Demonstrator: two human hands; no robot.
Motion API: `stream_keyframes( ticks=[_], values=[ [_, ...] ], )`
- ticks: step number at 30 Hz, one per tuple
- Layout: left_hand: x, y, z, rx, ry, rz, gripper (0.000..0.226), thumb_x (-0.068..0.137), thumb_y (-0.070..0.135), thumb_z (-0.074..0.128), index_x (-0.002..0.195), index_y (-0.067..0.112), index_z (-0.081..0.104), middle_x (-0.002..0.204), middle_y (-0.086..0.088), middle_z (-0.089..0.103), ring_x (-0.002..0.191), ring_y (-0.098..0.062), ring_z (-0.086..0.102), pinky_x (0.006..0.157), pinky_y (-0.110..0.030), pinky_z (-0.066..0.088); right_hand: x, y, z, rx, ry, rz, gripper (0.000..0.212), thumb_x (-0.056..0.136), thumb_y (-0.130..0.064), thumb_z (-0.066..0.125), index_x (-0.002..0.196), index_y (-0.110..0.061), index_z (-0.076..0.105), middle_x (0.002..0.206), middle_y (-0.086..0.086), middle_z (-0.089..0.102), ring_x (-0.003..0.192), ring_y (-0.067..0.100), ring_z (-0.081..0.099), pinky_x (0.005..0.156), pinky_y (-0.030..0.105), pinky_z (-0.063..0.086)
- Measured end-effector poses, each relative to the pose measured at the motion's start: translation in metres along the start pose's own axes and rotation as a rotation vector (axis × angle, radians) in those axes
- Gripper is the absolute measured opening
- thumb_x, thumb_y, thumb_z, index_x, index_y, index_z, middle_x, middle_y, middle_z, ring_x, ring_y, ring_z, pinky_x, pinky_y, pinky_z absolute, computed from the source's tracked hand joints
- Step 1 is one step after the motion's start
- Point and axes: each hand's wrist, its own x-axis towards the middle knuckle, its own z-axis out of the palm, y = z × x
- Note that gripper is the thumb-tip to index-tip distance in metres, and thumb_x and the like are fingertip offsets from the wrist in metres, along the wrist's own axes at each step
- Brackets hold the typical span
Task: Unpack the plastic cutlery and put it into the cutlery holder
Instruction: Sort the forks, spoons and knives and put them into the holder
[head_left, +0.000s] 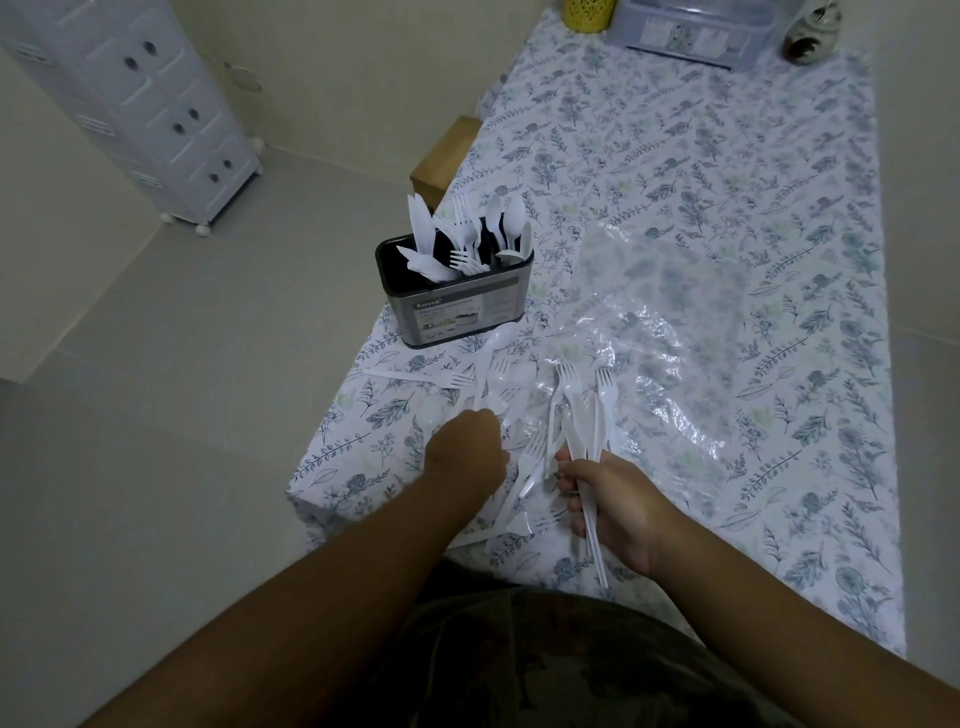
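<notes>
A dark metal cutlery holder (457, 306) stands near the table's left edge, with white plastic knives, forks and spoons upright in it. My right hand (615, 506) grips a bunch of white forks (582, 410), tines pointing away from me. My left hand (467, 447) is closed on a white spoon (496, 353) whose bowl lies just in front of the holder. More loose white cutlery (524, 483) lies scattered on the cloth between my hands. A clear plastic bag (654, 332) lies flat and crumpled beyond my right hand.
The table carries a floral cloth (753, 182). At its far end stand a yellow cup (587, 13), a clear storage box (685, 31) and a small dark jar (808, 39). A wooden block (447, 156) sits off the left edge. A white drawer cabinet (145, 104) stands on the floor.
</notes>
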Motion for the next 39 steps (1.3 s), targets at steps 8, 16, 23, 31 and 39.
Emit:
stream_keyframes(
  ticks=[8,16,23,31,39],
  values=[
    [-0.013,-0.014,-0.012,-0.256,-0.064,-0.048,0.021,0.089,0.02,0.056,0.071,0.009,0.056,0.066,-0.002,0.058,0.061,-0.016,0.056,0.051,-0.024,0.043,-0.002,0.0,-0.007,0.075,0.072,-0.021,0.019,0.101,-0.018,0.059,0.11,-0.004,0.068,0.063,0.005,0.058,0.051,0.015,0.049,0.049,0.029,0.041],
    [-0.052,0.007,-0.013,-0.531,-0.074,0.079,0.019,0.091,0.028,0.064,0.073,0.023,0.06,0.065,0.005,0.06,0.055,-0.002,0.053,0.052,-0.016,0.04,-0.003,0.001,0.006,0.086,-0.037,0.015,0.035,0.1,-0.039,0.062,0.116,-0.008,0.064,0.09,0.013,0.064,0.086,0.026,0.068,0.078,0.045,0.06],
    [-0.054,0.001,-0.011,-0.467,-0.028,0.281,0.023,0.09,0.042,0.066,0.089,0.019,0.067,0.074,0.004,0.063,0.067,-0.008,0.058,0.061,-0.026,0.047,-0.004,0.0,0.013,0.044,-0.067,-0.004,0.026,0.103,-0.019,0.058,0.119,0.0,0.066,0.106,0.022,0.076,0.103,0.037,0.073,0.096,0.057,0.057],
    [-0.021,-0.043,-0.004,-0.18,0.056,0.064,0.071,0.094,0.042,0.054,0.155,0.02,0.027,0.163,-0.008,0.019,0.149,-0.027,0.015,0.118,-0.048,0.025,-0.002,0.001,0.006,0.095,-0.068,0.051,0.011,0.103,-0.016,0.05,0.093,-0.016,0.046,0.059,0.0,0.042,0.048,0.016,0.043,0.052,0.031,0.043],
    [-0.002,-0.018,0.017,0.036,-0.098,0.215,0.075,0.094,0.058,0.041,0.157,0.03,0.013,0.168,-0.004,-0.007,0.153,-0.032,-0.012,0.119,-0.061,-0.001,-0.004,-0.001,0.008,0.046,-0.061,0.034,0.014,0.101,-0.015,0.053,0.088,-0.015,0.051,0.06,0.002,0.045,0.05,0.016,0.043,0.051,0.031,0.039]
  ],
)
